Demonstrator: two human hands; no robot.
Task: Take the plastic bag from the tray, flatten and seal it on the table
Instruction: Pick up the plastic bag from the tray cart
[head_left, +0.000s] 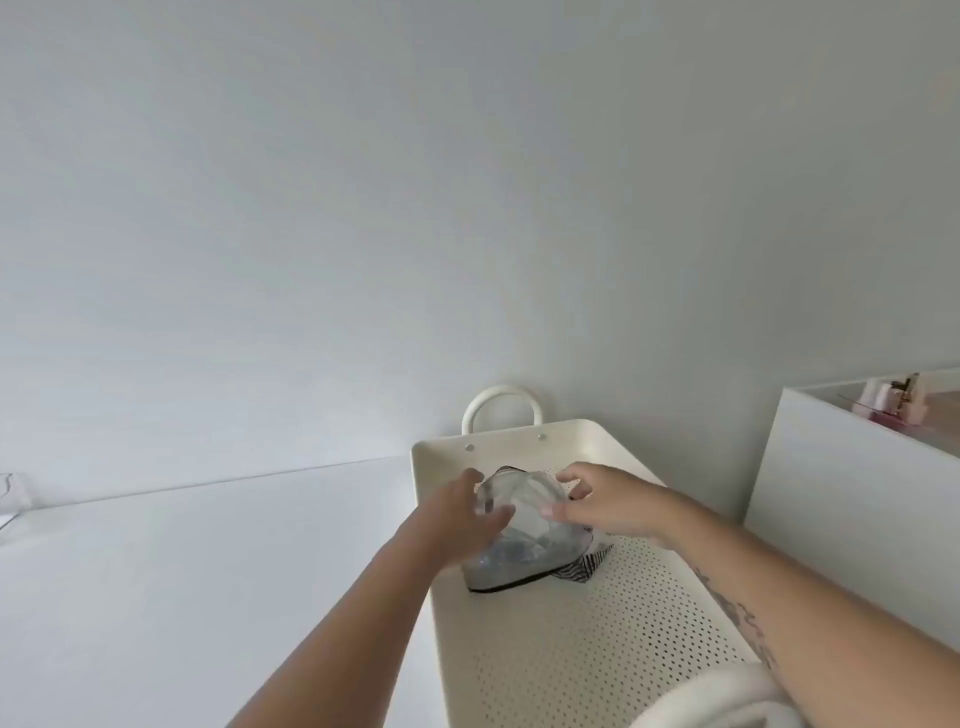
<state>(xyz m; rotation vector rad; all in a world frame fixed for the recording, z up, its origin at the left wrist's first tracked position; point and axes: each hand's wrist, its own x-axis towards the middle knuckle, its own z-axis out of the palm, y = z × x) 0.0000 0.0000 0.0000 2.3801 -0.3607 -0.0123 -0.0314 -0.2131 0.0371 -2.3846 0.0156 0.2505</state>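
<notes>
Near handle at bottom right of frame, then your arms. You're at the pickup step: left hand & right hand, fingers spread, cup the plastic bag but haven't closed; bag sits in tray, mid-frame. Next: grip, lift to table at left.

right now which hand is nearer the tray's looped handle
Right. The right hand sits over the plastic bag just below and right of the looped handle; the left hand is on the bag's left side, slightly farther down.
</notes>
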